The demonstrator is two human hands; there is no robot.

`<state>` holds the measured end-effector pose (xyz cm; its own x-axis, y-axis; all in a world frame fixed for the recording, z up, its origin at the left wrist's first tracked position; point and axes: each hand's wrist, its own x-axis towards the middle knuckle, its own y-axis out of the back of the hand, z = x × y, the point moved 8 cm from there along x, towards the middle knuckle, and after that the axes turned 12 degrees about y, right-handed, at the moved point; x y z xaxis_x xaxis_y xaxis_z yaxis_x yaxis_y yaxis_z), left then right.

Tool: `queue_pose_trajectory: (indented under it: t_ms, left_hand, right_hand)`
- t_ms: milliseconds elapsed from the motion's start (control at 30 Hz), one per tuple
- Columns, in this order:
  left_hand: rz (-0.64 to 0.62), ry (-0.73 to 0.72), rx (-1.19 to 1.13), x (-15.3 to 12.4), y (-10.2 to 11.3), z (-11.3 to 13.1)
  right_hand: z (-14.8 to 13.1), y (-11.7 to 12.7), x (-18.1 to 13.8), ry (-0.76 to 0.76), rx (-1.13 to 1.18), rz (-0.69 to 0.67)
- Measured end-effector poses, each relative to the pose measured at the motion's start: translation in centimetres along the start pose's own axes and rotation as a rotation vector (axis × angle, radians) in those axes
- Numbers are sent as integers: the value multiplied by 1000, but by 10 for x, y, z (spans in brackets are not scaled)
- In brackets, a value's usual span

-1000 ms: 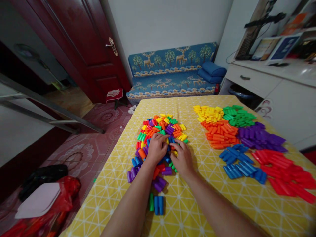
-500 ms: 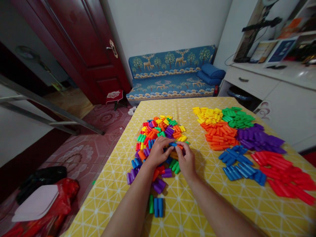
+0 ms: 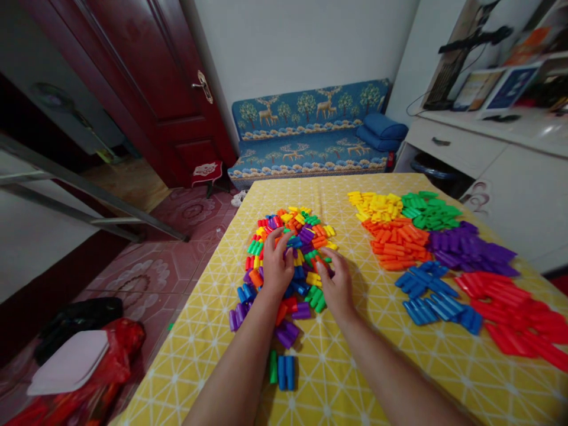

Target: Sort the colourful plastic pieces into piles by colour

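A mixed heap of small plastic tube-shaped pieces point(image 3: 256, 278) in several colours lies on the yellow patterned tablecloth point(image 3: 213, 278). My left hand point(image 3: 277, 266) is over the middle of the heap, fingers stretched and thumb apart. A blue piece point(image 3: 293, 241) shows by its fingertips; whether they touch it is unclear. At the heap's right edge is my right hand point(image 3: 337, 284), with thumb and index finger apart. Orange and green pieces show around its fingertips. A green piece point(image 3: 273, 367) and a pair of blue pieces point(image 3: 286, 373) lie nearer me, between my forearms.
Colour groups lie on the right: yellow point(image 3: 377, 207), green point(image 3: 430, 210), orange point(image 3: 397, 242), purple point(image 3: 470, 248), blue point(image 3: 426, 290) and red point(image 3: 515, 313). Beyond the table stands a blue patterned sofa point(image 3: 306, 148). A white cabinet point(image 3: 523, 189) is at the right.
My hands were together over the heap with blue and orange pieces at their fingertips. They have since parted: the left moved up and left, the right stayed near the heap's right side.
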<state>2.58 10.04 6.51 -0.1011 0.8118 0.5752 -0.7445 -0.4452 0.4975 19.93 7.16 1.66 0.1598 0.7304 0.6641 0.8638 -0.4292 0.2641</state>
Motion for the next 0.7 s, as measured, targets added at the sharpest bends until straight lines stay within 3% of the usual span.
queue_pose_trajectory:
  t_ms: [100, 233, 567, 700]
  left_hand:
    - [24, 3, 65, 0, 1, 1]
    - [-35, -28, 116, -2, -6, 8]
    - [-410, -25, 317, 25, -60, 18]
    - [-482, -19, 382, 32, -77, 15]
  right_hand:
    - [0, 0, 0, 45, -27, 13]
    - [2, -1, -1, 23, -38, 9]
    - [8, -2, -1, -34, -41, 5]
    - [7, -2, -1, -34, -29, -11]
